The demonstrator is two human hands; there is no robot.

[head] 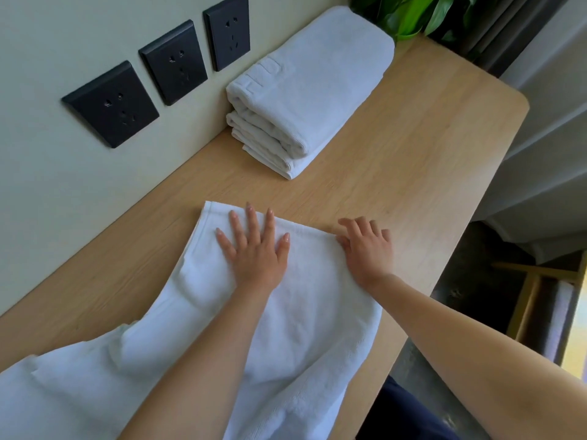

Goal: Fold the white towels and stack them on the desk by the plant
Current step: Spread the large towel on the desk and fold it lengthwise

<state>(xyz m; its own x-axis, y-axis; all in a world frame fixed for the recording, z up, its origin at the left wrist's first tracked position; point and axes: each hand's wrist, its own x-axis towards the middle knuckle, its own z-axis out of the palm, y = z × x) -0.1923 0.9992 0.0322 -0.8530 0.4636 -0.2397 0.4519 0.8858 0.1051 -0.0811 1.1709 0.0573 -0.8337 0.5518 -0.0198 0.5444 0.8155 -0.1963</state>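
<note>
Left hand (pixel 254 254) presses the towel (pixel 305 315) with straight, spread fingers (pixel 252 219); right hand (pixel 368 249) is bent at its corner, grip unclear.

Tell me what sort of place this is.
Probably a hotel room, though not certain: a stack of folded white towels, the top one embossed, on a wooden desk, three black wall sockets above it, and a plant at the far end.

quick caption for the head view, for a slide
Left hand flat on a white towel spread on the desk, right hand at its far corner, folded stack beside the plant.
</note>
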